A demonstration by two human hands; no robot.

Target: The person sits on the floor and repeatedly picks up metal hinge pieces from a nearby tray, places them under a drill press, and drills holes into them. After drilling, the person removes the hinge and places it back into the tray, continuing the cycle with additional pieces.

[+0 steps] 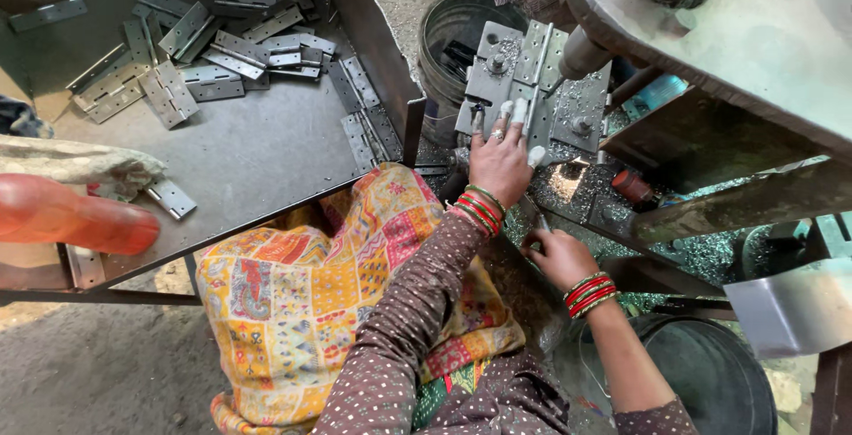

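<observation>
I see no package, no label, no sign and no screen anywhere around me here.

Dull grey metal with a matt finish is seen on the hinge plates (524, 80) at 12 o'clock. Rough shiny metal shavings (568, 182) are scattered beside them. A glossy orange plastic object (71, 217) is seen at 9 o'clock. Patterned soft cloth (311, 293) is seen at 6 o'clock.
</observation>
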